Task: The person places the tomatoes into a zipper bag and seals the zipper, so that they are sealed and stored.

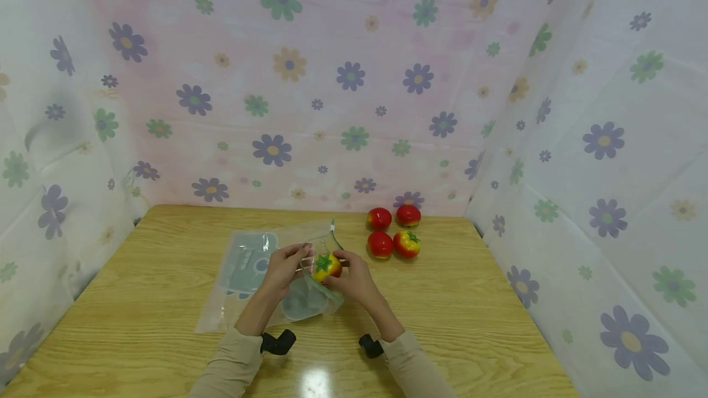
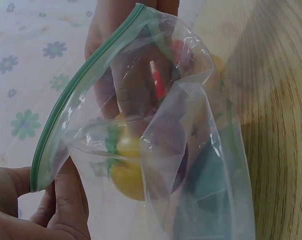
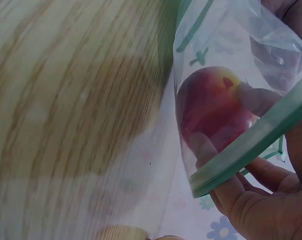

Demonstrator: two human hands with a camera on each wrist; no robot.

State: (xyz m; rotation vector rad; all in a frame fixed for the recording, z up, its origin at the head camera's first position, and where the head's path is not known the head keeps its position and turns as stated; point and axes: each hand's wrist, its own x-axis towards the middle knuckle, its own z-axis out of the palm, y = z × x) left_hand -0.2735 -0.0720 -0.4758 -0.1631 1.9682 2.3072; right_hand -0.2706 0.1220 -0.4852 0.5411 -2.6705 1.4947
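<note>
A clear zip bag [image 1: 212,312] with a grey-blue printed picture lies on the table, its mouth raised and parted. My left hand [image 1: 283,270] pinches one side of the mouth, by the green zip strip [image 2: 66,102]. A yellow-and-red toy tomato [image 1: 333,267] with a green leafy top sits inside the mouth. My right hand [image 1: 358,280] grips it, thumb and fingers reaching past the zip edge. Through the clear plastic, the right wrist view shows the tomato's red side [image 3: 208,107] between those fingers.
Several more toy tomatoes stand grouped at the back right, among them a red one [image 1: 380,244] and a red-and-yellow one [image 1: 407,244]. The wooden table [image 1: 459,324] meets flower-patterned cloth [image 1: 343,103] at the back and both sides.
</note>
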